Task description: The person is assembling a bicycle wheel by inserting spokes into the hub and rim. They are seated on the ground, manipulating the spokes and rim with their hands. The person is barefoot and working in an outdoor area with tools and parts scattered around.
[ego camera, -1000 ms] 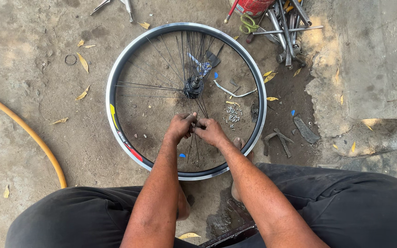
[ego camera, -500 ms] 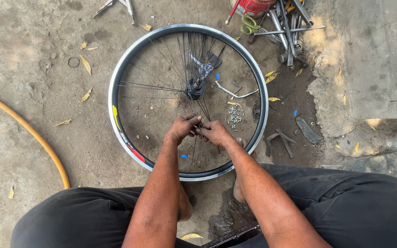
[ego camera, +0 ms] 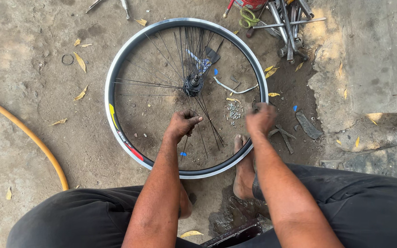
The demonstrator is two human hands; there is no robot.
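The bicycle wheel (ego camera: 185, 96) lies flat on the ground; the left hand (ego camera: 181, 125) pinches spokes (ego camera: 203, 112) below the hub, while the right hand (ego camera: 260, 118) closes on the rim at four o'clock (steadying it, seemingly).

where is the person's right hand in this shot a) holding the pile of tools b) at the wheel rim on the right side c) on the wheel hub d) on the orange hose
b: the right hand sits at the rim on the wheel's right side, away from the hub.
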